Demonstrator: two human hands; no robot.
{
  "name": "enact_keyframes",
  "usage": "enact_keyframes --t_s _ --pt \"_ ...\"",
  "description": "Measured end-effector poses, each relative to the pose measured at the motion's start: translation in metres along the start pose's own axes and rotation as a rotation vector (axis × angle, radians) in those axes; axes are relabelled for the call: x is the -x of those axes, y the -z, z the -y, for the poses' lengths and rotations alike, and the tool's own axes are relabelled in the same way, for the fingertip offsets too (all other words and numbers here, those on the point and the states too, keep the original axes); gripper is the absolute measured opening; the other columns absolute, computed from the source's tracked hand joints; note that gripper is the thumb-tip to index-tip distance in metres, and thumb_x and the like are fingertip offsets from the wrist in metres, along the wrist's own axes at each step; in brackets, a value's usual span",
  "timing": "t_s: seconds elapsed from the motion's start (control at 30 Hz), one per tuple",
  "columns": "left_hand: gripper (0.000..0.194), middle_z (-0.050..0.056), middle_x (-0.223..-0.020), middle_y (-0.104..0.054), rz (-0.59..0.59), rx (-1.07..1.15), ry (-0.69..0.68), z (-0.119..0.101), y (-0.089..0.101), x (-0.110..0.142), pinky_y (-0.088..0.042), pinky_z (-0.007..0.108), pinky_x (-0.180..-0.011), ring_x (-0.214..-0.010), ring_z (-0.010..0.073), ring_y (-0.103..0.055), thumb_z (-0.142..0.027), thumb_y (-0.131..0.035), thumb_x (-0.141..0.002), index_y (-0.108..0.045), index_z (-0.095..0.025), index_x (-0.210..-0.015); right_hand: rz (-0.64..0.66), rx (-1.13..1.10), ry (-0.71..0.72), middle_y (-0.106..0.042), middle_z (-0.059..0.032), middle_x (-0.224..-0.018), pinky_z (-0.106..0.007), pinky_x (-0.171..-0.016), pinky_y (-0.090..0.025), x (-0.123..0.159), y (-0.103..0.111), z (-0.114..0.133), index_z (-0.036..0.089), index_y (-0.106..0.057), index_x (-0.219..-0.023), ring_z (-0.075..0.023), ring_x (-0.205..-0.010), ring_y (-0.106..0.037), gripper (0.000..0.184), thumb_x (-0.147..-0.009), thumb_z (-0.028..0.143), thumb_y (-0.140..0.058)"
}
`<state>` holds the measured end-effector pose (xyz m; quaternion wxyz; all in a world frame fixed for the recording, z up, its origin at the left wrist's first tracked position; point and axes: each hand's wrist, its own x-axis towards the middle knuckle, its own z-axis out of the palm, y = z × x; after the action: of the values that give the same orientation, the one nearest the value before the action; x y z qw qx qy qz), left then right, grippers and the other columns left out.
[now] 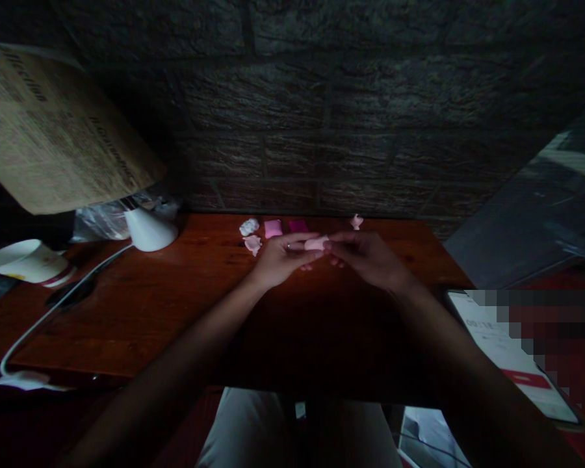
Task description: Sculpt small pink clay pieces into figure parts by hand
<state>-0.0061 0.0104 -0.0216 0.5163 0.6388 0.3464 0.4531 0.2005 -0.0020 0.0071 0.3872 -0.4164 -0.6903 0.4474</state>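
Note:
Over the back part of the wooden table, my left hand (279, 259) is closed on a small pale pink lump that looks like modelling clay (316, 244). The fingertips of my right hand (364, 255) pinch the same lump at its right end. Beyond my left hand lie a pink square block (273, 228) and a darker magenta block (299, 225). A white crumpled lump (249, 227) and a torn pale pink scrap (253, 244) are to the left of them. Another small pale pink scrap (356, 221) rests behind my right hand.
A lamp with a paper-covered shade (73, 136) and white base (149, 229) stands at the left, its cord (63, 305) crossing the table (175, 325). Near it is a paper cup (26, 262). A lit phone or tablet (511, 364) is at the right. A brick-patterned wall (292, 117) closes the back.

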Motion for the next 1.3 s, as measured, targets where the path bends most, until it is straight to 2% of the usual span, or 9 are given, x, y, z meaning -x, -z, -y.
enact_keyframes --t_s 0.13,0.27,0.5,0.57,0.67,0.87,1.0,1.1,1.3 --pt "0.046 0.009 -0.100 -0.081 0.000 -0.039 -0.006 0.0013 0.0001 -0.0001 -0.064 0.028 -0.064 -0.077 0.0178 -0.075 -0.031 -0.081 -0.078 -0.073 -0.016 -0.120 0.015 -0.023 -0.045 -0.075 -0.0040 -0.086 -0.027 -0.060 -0.051 0.0004 -0.0009 -0.0018 0.022 -0.079 -0.095 -0.0142 -0.069 -0.063 0.029 -0.082 0.047 -0.075" --pt "0.046 0.009 -0.102 -0.081 -0.003 -0.054 -0.011 0.0023 0.0001 -0.0003 -0.065 0.029 -0.066 -0.084 0.0198 -0.076 -0.032 -0.081 -0.078 -0.072 -0.016 -0.119 -0.024 -0.014 -0.029 -0.073 -0.0027 -0.081 -0.026 -0.058 -0.048 0.0001 -0.0025 -0.0019 0.021 -0.078 -0.089 -0.0133 -0.067 -0.059 0.024 -0.079 0.043 -0.077" --pt "0.050 0.009 -0.102 -0.081 0.038 -0.011 -0.026 0.0009 0.0017 0.0000 -0.066 0.030 -0.067 -0.079 0.0183 -0.076 -0.029 -0.081 -0.078 -0.070 -0.016 -0.125 -0.062 0.011 -0.020 -0.078 -0.0041 -0.089 -0.028 -0.059 -0.048 0.0016 -0.0037 0.0041 0.024 -0.081 -0.093 -0.0160 -0.070 -0.062 0.029 -0.080 0.049 -0.076" --pt "0.050 0.010 -0.104 -0.081 0.051 -0.020 -0.028 0.0016 0.0021 0.0002 -0.066 0.031 -0.067 -0.078 0.0179 -0.076 -0.029 -0.081 -0.078 -0.070 -0.016 -0.125 -0.056 0.064 -0.015 -0.078 -0.0031 -0.085 -0.029 -0.059 -0.047 0.0023 -0.0029 0.0049 0.025 -0.082 -0.094 -0.0160 -0.068 -0.062 0.027 -0.081 0.048 -0.075" --pt "0.054 0.010 -0.103 -0.081 0.057 0.003 -0.015 0.0031 0.0026 0.0002 -0.066 0.031 -0.068 -0.076 0.0174 -0.076 -0.028 -0.082 -0.077 -0.070 -0.015 -0.127 -0.060 0.119 0.008 -0.078 -0.0024 -0.080 -0.031 -0.064 -0.048 0.0027 -0.0025 0.0056 0.023 -0.082 -0.093 -0.0172 -0.068 -0.064 0.026 -0.082 0.046 -0.075" --pt "0.052 0.010 -0.101 -0.081 0.060 -0.033 -0.007 0.0055 0.0044 -0.0002 -0.065 0.030 -0.067 -0.073 0.0163 -0.075 -0.028 -0.082 -0.078 -0.070 -0.015 -0.127 -0.024 0.094 0.024 -0.082 -0.0018 -0.101 -0.037 -0.086 -0.052 0.0018 -0.0023 0.0049 0.029 -0.083 -0.095 -0.0222 -0.092 -0.073 0.018 -0.083 0.040 -0.076" --pt "0.051 0.011 -0.101 -0.081 0.072 -0.054 0.005 0.0046 0.0040 0.0004 -0.066 0.032 -0.067 -0.073 0.0165 -0.075 -0.028 -0.081 -0.079 -0.069 -0.015 -0.127 -0.017 0.166 0.024 -0.082 -0.0020 -0.095 -0.037 -0.085 -0.052 0.0018 0.0001 0.0025 0.027 -0.083 -0.094 -0.0212 -0.087 -0.072 0.016 -0.084 0.038 -0.075" --pt "0.053 0.011 -0.102 -0.081 0.077 -0.048 0.015 0.0013 0.0034 0.0010 -0.066 0.033 -0.071 -0.077 0.0176 -0.076 -0.026 -0.082 -0.077 -0.069 -0.014 -0.127 -0.022 0.133 0.035 -0.081 -0.0018 -0.092 -0.035 -0.083 -0.052 0.0019 0.0005 0.0025 0.026 -0.082 -0.089 -0.0205 -0.085 -0.072 0.016 -0.085 0.039 -0.075" --pt "0.048 0.010 -0.100 -0.082 0.086 -0.082 -0.019 0.0003 0.0049 0.0003 -0.064 0.029 -0.066 -0.074 0.0165 -0.075 -0.027 -0.081 -0.078 -0.070 -0.015 -0.124 0.038 0.130 0.005 -0.082 -0.0021 -0.097 -0.035 -0.081 -0.053 0.0016 0.0002 0.0048 0.028 -0.083 -0.099 -0.0207 -0.087 -0.072 0.020 -0.084 0.039 -0.076"
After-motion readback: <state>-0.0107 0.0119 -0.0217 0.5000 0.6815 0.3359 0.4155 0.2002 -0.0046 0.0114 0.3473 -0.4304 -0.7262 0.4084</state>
